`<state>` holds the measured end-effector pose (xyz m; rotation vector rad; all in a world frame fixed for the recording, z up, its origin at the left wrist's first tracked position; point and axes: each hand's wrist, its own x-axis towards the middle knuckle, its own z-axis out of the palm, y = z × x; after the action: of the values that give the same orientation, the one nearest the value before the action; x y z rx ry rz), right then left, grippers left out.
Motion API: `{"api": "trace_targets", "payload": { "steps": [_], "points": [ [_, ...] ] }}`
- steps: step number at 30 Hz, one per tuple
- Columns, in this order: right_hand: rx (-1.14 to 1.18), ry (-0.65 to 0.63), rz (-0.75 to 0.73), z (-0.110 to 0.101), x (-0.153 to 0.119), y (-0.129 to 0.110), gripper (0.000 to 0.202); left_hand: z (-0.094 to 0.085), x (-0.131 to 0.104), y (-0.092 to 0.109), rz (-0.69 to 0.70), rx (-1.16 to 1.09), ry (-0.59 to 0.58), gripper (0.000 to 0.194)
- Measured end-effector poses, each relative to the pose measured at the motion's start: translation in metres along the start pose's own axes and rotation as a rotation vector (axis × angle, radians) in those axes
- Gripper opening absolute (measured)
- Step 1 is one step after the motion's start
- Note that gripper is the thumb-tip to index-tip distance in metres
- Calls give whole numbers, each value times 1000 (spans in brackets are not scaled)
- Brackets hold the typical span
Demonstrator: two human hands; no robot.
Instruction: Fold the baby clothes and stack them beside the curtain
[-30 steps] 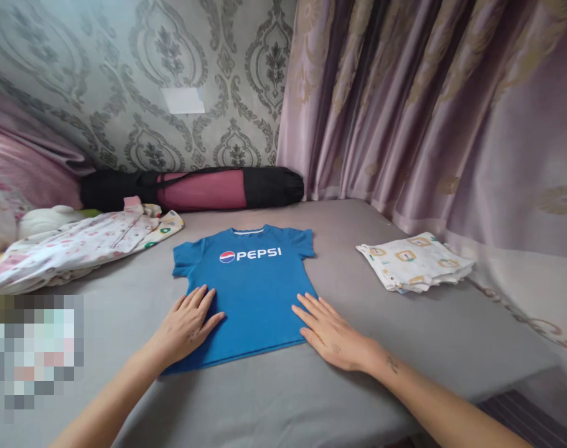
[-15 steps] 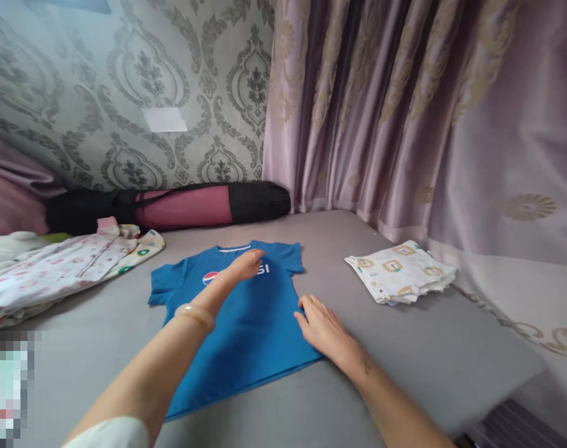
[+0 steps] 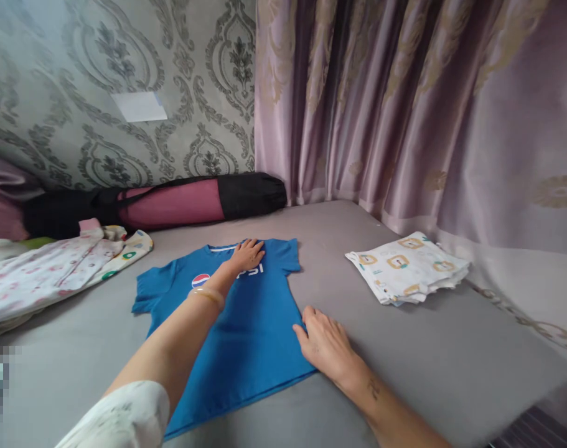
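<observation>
A blue T-shirt (image 3: 255,323) with a round logo and white letters lies spread on the grey bed sheet (image 3: 404,361), its neckline toward the wall. My left hand (image 3: 246,255) rests on the upper chest just below the collar, fingers apart and covering some of the letters. At the shirt's right side edge is my right hand (image 3: 323,342), low over the sheet, with thumb and fingers apart and its fingertips next to the fabric.
A folded white patterned cloth (image 3: 407,267) lies at the right. Several printed garments (image 3: 45,274) are heaped at the left. A long black and pink bag (image 3: 171,202) runs along the wall, and curtains (image 3: 358,106) hang behind.
My left hand has come down flat on the shirt near the collar, its fingers spreading. My right hand stays by the side edge. The view has shifted slightly.
</observation>
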<state>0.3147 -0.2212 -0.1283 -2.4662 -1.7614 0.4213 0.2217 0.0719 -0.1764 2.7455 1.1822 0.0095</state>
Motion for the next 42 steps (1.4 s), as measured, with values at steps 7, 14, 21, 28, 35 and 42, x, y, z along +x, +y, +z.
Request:
{"api": "trace_targets", "payload": {
  "steps": [7, 14, 21, 28, 35, 42],
  "points": [
    [39, -16, 17, 3, -6, 6, 19, -24, 14, 62, 34, -18, 92, 36],
    [143, 33, 14, -1, -10, 7, 15, -13, 22, 124, -138, -171, 35, 58],
    [132, -22, 9, -3, -13, 7, 20, -13, 31, 126, -247, -302, 52, 29],
    [187, -55, -48, -4, -17, 10, 17, -23, 40, 111, -340, -565, 30, 12],
    [214, -25, -97, -2, -20, 6, 16, -45, 33, 70, -520, -1027, 89, 11],
    [309, 60, -166, 4, -19, -4, 15, -51, 3, 29, -584, -1300, 188, 5]
  ]
}}
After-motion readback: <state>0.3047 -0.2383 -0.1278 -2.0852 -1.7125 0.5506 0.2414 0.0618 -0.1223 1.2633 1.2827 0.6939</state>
